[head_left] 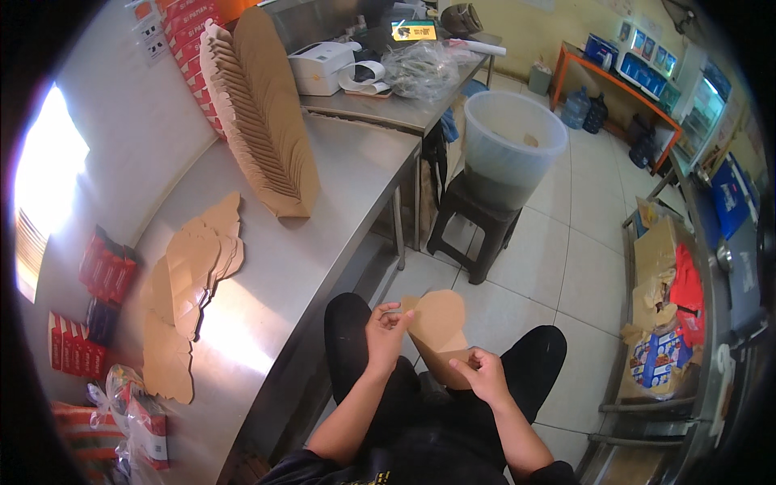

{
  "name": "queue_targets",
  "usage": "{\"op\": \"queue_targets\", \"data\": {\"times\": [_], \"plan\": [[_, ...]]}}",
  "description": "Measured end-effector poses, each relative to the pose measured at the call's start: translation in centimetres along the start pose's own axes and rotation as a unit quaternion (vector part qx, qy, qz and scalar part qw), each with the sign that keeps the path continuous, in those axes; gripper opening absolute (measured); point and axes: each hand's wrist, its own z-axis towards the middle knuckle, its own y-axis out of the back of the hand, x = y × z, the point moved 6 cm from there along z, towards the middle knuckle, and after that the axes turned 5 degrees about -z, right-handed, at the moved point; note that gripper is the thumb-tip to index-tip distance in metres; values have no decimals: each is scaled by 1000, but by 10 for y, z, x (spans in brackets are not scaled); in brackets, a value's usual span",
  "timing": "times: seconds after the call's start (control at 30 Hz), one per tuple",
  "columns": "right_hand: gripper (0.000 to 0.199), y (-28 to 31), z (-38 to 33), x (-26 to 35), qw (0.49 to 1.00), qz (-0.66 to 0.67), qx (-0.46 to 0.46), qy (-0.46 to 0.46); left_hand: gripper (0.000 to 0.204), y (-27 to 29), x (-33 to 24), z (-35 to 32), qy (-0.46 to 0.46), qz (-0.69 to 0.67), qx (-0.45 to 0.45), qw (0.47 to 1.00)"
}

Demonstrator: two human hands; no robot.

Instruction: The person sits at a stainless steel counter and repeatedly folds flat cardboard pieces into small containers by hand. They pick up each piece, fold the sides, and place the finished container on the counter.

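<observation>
Across a steel table (347, 162), loose cardboard blanks (190, 271) are spread, with nested cardboard pieces (271, 121) stacked beyond. To the right, a brown cardboard sheet (436, 323) is pinched at its left edge by the left hand (386, 330) and at lower right by the right hand (485, 375). Farther right, a bucket (505, 166) is set on a stool (478, 218).

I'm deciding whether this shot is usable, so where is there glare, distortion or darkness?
Head view: the bright white opening at left is blown out, and glare streaks the grey metal table, whose near edge bows; head view: corners go black, while the bare left hand, bare right hand and folded brown cardboard piece between them look fairly sharp.
</observation>
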Motion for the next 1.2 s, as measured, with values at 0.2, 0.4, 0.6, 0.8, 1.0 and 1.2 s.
{"op": "queue_targets", "data": {"times": [0.2, 0.4, 0.6, 0.8, 1.0, 1.2], "plan": [[23, 16, 5, 52, 990, -67, -28, 122, 43, -44, -36, -46, -217, 278, 248, 902], [17, 20, 14, 69, 981, -91, -88, 147, 22, -41, -33, -39, -117, 254, 245, 928], [17, 10, 23, 76, 988, -54, -26, 141, 15, -53, -52, -34, -171, 241, 265, 918], [25, 14, 19, 90, 890, -342, -209, 218, 17, -38, -20, -29, -106, 284, 155, 940], [46, 17, 11, 91, 863, -365, -291, 193, 16, -15, 18, -10, 119, -109, 35, 986], [58, 25, 20, 73, 936, -118, -276, 183, 15, -18, 13, -14, 157, -170, 66, 970]]}}
